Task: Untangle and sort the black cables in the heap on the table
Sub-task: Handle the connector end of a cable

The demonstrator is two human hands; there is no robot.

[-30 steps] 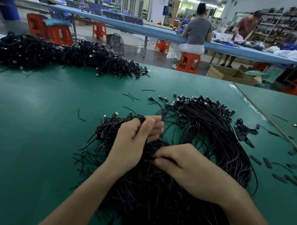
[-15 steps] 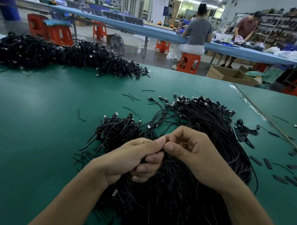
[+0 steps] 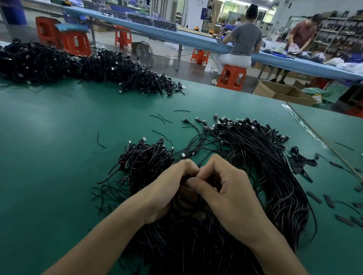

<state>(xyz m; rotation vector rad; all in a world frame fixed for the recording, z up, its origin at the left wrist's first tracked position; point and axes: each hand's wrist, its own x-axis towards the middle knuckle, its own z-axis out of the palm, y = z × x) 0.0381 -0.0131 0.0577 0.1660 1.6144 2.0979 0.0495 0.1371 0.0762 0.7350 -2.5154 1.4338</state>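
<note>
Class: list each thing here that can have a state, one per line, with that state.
left hand, curled, gripping strands of the tangled heap.
right hand, curled, pinching strands there too.
tangled heap, knotted, unsorted.
sorted bundle, cables parallel, plugs together.
far pile, tangled.
cardboard box, open.

One camera, worn on the person's head, faces forward and tilts down over the green table point(image 3: 54, 162). It sits close above the left hand point(image 3: 166, 191) and right hand point(image 3: 232, 199), which fill the low middle of the frame over the cables point(image 3: 259, 165). The wide lens curves the table's far edge and reaches the bench point(image 3: 193, 40) and stool point(image 3: 232, 76) beyond.
</note>
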